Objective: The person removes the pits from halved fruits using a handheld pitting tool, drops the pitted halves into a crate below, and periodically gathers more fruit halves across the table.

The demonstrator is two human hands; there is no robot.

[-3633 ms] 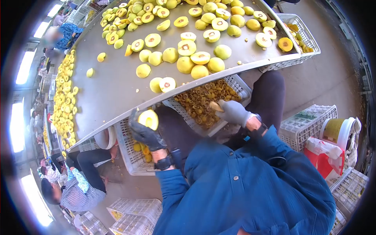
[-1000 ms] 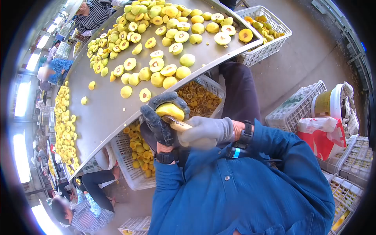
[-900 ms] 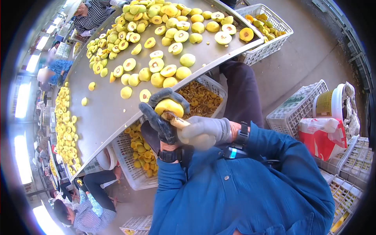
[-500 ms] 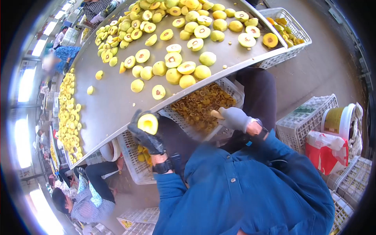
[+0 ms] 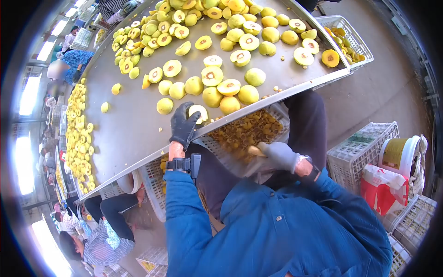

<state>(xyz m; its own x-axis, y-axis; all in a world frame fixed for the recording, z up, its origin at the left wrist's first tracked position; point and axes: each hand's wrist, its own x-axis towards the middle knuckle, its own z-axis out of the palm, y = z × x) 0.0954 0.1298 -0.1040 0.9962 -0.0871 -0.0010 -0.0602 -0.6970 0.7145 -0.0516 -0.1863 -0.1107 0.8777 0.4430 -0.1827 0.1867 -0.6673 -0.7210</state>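
Observation:
My left hand (image 5: 182,125), in a dark glove, is at the near edge of the metal table (image 5: 134,111). Its fingers curl round the side of a peach half (image 5: 198,113) whose pale cut face is up. Over my lap, my right hand (image 5: 279,156) in a grey glove grips a tool with a short wooden handle (image 5: 255,151); its working end is hidden or blurred. Below the table edge, a crate (image 5: 283,115) holds brown-orange peach scraps (image 5: 249,130). Several halved peaches (image 5: 229,87) lie just beyond my left hand.
Hollowed yellow pieces (image 5: 76,134) line the table's far left side. A fruit crate (image 5: 367,54) stands at the far right corner. On my right are a grey crate (image 5: 353,154), a white bucket (image 5: 394,154) and a red-white bag (image 5: 376,191). Another person (image 5: 104,249) sits at lower left.
My left hand has moved up and right onto the table edge. The hollowed peach half it held is gone from it; the fingers are now at another half. My right hand keeps its tool.

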